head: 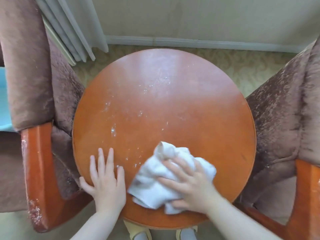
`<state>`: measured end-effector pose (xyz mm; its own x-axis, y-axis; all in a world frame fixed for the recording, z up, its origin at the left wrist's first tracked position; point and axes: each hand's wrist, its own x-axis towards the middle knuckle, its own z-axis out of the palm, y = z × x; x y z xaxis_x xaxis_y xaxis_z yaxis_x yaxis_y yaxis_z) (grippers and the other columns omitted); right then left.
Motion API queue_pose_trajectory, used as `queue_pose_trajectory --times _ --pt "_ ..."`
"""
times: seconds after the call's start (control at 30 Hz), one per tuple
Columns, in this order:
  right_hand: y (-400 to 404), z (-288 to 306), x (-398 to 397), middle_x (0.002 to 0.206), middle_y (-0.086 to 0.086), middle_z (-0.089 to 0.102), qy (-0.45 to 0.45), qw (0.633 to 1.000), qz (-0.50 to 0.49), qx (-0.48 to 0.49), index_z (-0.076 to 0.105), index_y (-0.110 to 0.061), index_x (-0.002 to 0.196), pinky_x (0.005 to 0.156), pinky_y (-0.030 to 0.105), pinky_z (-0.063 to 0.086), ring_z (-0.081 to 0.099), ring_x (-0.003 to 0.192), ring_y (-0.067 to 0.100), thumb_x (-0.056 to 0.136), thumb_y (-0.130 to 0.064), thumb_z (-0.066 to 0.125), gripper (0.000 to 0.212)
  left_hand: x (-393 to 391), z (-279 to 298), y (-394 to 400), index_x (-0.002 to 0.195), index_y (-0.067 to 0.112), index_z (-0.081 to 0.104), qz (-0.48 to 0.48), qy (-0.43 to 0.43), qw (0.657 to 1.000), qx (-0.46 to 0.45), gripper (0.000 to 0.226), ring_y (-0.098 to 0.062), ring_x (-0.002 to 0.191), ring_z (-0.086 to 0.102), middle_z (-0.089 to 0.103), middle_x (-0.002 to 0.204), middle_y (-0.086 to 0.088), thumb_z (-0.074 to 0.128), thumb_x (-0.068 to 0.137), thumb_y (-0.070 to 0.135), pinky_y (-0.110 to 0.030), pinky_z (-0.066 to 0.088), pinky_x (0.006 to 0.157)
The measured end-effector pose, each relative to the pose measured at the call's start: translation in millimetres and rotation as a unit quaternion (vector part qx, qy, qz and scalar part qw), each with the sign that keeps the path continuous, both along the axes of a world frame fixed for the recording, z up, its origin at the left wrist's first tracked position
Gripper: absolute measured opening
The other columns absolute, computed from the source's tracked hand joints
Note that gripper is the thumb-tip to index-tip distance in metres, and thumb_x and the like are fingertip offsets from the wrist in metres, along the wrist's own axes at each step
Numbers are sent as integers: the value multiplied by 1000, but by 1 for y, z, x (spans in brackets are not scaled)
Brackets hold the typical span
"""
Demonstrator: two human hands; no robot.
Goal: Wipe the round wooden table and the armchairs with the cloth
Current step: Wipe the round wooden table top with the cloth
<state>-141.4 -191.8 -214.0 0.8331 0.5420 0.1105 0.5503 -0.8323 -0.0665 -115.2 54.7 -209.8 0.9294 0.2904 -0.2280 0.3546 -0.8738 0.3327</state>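
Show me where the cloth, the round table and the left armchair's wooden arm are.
cloth [155,172]: head view, on its bunched white middle, left of the right hand.
round table [173,101]: head view, on the bare orange top, near its centre.
left armchair's wooden arm [37,170]: head view, on the glossy orange front.

A pale grey curtain hangs in folds at the upper left. A cream wall meets patterned beige carpet along a white baseboard.
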Motion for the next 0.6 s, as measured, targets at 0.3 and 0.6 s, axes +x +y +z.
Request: queue_pose_trajectory --times 0.3,0.6 --pt "119 1 57 149 4 41 33 933 -355 55 54 -44 129 95 60 36 40 133 31 66 -51 62 64 11 2 -1 144 10 37 191 -165 959 -131 62 -29 141 26 28 155 -8 34 87 35 -49 18 113" --pt "48 0 63 142 3 53 -15 966 -257 7 59 -42 125 91 56 40 44 128 27 68 -57 61 59 15 11 3 143 30 36 254 -133 924 -254 58 -1 142 9 21 156 16 27 87 42 -29 2 110"
